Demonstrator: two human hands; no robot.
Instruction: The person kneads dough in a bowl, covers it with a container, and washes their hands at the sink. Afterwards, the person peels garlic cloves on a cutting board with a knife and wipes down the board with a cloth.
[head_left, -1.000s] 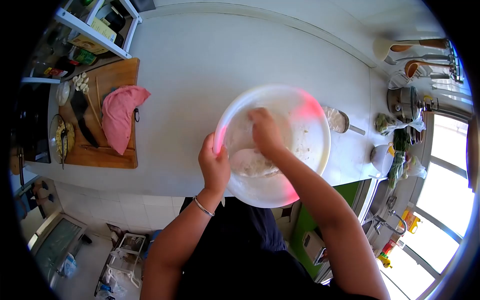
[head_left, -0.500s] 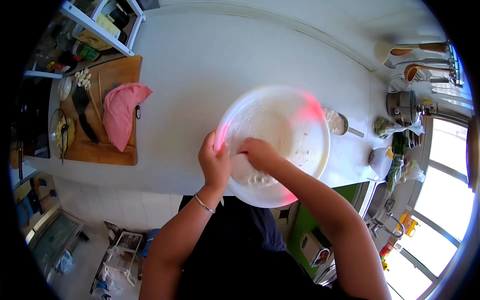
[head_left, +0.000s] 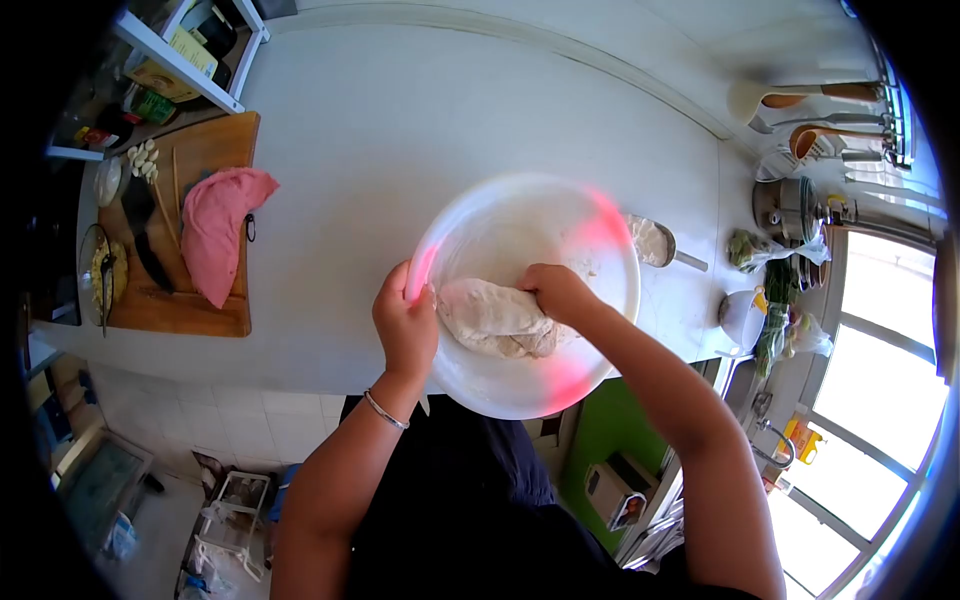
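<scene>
A white bowl [head_left: 610, 330] with pink patches sits on the counter's front edge. My left hand [head_left: 405, 318] is closed round its left rim, thumb on the inside. In the bowl lies a pale lump of dough [head_left: 495, 310], stretched and folded over, with a rough underside. My right hand [head_left: 562, 293] is closed on the dough's right end, its fingertips partly hidden. Dry flour crumbs stick to the bowl's inner wall.
A metal scoop of flour [head_left: 655, 242] lies right of the bowl. On the left, a wooden board [head_left: 215, 315] bears a pink cloth [head_left: 228, 235], a black knife [head_left: 148, 235] and garlic cloves [head_left: 143, 158]. A white container [head_left: 742, 318] and vegetables stand at the right.
My right hand has moved right inside the bowl and now grips the dough's end. The dough is drawn out longer and folded. My left hand keeps its hold on the rim.
</scene>
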